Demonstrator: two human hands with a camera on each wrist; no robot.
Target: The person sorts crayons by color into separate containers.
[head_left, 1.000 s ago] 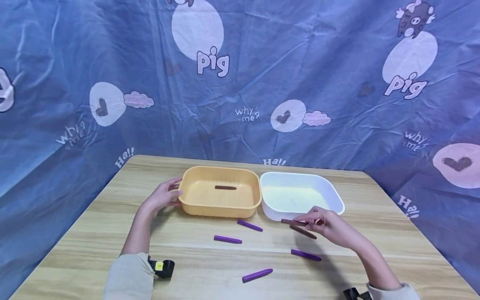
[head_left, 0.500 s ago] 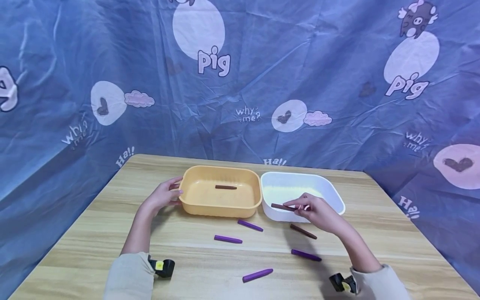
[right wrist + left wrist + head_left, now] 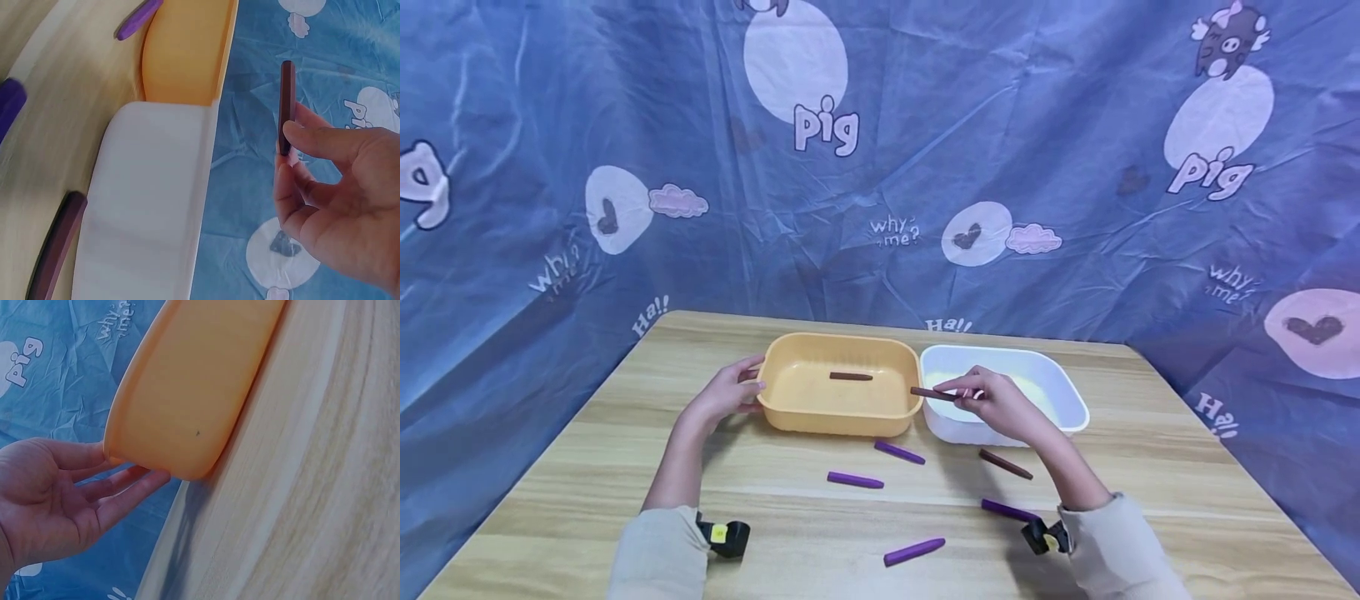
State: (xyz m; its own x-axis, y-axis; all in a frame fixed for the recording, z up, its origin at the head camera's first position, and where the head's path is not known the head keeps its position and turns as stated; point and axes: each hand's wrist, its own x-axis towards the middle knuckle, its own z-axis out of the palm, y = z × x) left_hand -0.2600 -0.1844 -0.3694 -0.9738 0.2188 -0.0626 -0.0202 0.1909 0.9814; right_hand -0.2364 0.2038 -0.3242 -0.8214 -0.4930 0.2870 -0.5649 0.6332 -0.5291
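Note:
With thumb and forefinger my right hand (image 3: pixel 1000 402) pinches a brown crayon (image 3: pixel 932 393). It is raised over the white bin, its tip reaching the orange bin's right rim. In the right wrist view the brown crayon (image 3: pixel 287 106) stands out from the fingertips. My left hand (image 3: pixel 724 393) holds the left end of the orange bin (image 3: pixel 835 423), thumb at the rim and fingers against the outer wall. Inside that bin lies another brown crayon (image 3: pixel 851 377). A third brown crayon (image 3: pixel 1006 464) rests on the table before the white bin (image 3: pixel 970 429).
Several purple crayons, such as one purple crayon (image 3: pixel 914 552) near the front, lie scattered on the wooden table (image 3: pixel 790 533). The two bins stand side by side near its back edge. A blue printed cloth (image 3: pixel 865 275) hangs behind.
My right hand has lifted the brown crayon from in front of the white bin and carried it up and left, toward the orange bin. My left hand stays put.

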